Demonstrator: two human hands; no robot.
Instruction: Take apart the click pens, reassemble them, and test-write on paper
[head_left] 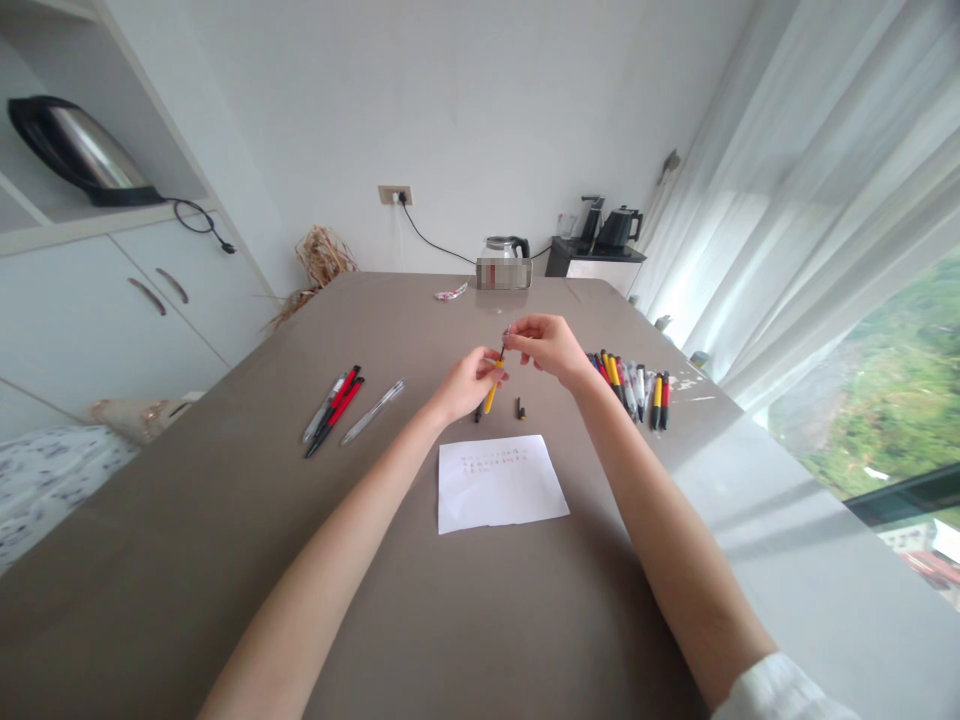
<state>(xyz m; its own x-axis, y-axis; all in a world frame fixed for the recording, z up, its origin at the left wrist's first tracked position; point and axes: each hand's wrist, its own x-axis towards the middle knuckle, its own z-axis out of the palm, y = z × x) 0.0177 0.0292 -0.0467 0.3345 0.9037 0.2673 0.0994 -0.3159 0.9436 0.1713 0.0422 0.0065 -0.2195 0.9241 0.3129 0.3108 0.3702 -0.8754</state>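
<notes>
Above the far side of the paper, my left hand (474, 382) is closed around a yellow pen barrel (490, 399), which is tilted with its upper end toward my right hand. Fingertips of my right hand (546, 345) pinch a thin dark pen refill (502, 351) at the top of that barrel; its upper end is too small to make out. Small black and yellow pen parts (521, 410) lie on the table below my hands. A dark piece (478, 412) shows just under my left hand, partly hidden by it. The white paper (499, 505) bears several lines of small reddish writing.
Red-and-black pens (339, 410) and a clear pen (373, 412) lie to the left. Several mixed pens (626, 385) lie right, partly behind my right forearm. At the table's (375, 620) far edge stand a glass kettle (501, 246) and a box (504, 274), near a crumpled wrapper (451, 293).
</notes>
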